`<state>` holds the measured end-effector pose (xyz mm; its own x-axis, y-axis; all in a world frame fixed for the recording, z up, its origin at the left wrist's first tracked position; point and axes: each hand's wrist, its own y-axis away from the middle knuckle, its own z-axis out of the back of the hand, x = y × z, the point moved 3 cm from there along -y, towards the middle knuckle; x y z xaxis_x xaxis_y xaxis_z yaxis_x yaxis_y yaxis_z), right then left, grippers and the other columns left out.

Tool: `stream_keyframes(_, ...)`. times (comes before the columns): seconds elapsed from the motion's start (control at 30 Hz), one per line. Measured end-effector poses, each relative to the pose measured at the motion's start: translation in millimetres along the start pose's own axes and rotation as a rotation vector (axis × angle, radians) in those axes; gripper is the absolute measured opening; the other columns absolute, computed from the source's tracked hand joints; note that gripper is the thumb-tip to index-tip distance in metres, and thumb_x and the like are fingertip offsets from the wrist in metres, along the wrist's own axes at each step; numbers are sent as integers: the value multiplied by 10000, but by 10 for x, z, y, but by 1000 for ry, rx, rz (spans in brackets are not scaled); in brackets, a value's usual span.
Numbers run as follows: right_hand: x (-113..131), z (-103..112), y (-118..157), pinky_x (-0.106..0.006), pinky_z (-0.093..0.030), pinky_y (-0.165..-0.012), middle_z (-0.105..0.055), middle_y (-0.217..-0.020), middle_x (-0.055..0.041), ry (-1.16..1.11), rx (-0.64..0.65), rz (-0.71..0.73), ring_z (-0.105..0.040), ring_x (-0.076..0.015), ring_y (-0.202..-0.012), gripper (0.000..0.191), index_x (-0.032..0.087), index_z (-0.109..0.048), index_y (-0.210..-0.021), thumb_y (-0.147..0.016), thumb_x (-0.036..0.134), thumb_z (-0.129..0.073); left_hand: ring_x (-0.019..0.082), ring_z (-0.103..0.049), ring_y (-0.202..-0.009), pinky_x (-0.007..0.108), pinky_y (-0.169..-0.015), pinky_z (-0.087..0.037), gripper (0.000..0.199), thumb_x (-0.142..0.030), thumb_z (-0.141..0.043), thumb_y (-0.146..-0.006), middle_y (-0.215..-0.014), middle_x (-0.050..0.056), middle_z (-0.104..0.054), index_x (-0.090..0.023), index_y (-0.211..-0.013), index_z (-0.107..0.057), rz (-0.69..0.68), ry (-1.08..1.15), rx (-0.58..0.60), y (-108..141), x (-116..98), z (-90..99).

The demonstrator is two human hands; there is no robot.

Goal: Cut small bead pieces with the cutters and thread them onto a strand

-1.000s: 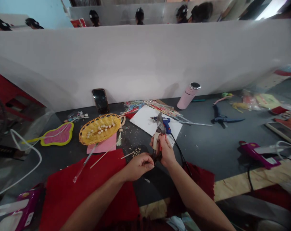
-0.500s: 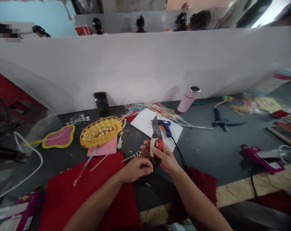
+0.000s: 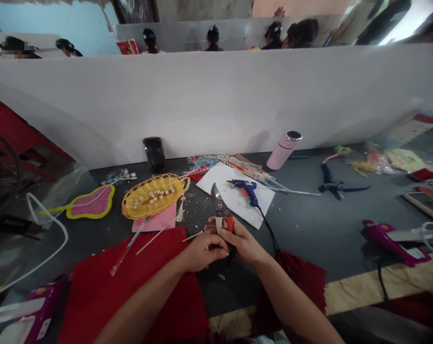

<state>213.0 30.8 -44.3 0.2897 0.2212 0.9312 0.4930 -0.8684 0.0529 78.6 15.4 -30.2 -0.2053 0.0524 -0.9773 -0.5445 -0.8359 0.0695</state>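
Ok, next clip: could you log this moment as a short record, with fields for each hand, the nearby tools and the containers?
right hand: holding pruning shears, blade end pointing away from the wearer
left hand: fingers curled, close beside the right; anything pinched is too small to tell
tool nearby: blue glue gun, lying on a white sheet
container: yellow woven basket, small pale pieces inside
back of table: phone and pink flask
near left forearm: red cloth

Dim light; glare upper right; soft shadow on white partition (image 3: 209, 100) beside pink bottle (image 3: 284, 152); edges stretched, soft.
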Motion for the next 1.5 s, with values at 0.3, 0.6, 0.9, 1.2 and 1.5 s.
stream_keyframes(0.3, 156, 106, 22, -452, -472, -869, -553, -1228, -101, -174, -92, 35, -542, -271, -1106, 341, 229, -524, -840, -652, 398, -753, 215, -532, -973, 321, -866, -388, 214, -379, -649, -736, -1006, 85, -590, -166, -715, -647, -56, 142, -52, 10, -142, 286)
stream_keyframes(0.6, 235, 17, 41, -392, -456, -843, -540, -1108, -81, 527, -114, 354, -550, -217, -971, 96, 225, -480, -766, -803, 229, -568, 182, -522, -894, 319, -847, -401, 217, -375, -572, -804, -1053, 83, -566, -162, -780, -604, -81, 183, -466, 111, -119, 714)
stream_keyframes(0.9, 94, -96, 3, -425, -432, -856, -520, -1159, -115, 1328, -102, 559, -494, -257, -1030, 176, 206, -528, -831, -712, 78, -509, 172, -517, -877, 278, -814, -399, 180, -332, -625, -772, -958, 65, -577, -155, -757, -591, -90, 223, -564, 112, -99, 730)
stream_keyframes(1.2, 93, -116, 14, -422, -396, -852, -504, -1195, -95, 1474, -114, 528, -478, -253, -1027, 196, 207, -560, -853, -706, 79, -539, 166, -537, -837, 269, -775, -415, 163, -317, -624, -766, -889, 50, -599, -154, -767, -612, -84, 187, -609, 85, -54, 732)
stream_keyframes(1.5, 70, -125, 8, -409, -438, -838, -521, -1184, -102, 1462, -80, 539, -487, -253, -1020, 199, 205, -577, -882, -734, 83, -527, 181, -544, -870, 282, -780, -436, 159, -318, -603, -782, -902, 56, -605, -167, -801, -649, -95, 9, -644, 116, -59, 799)
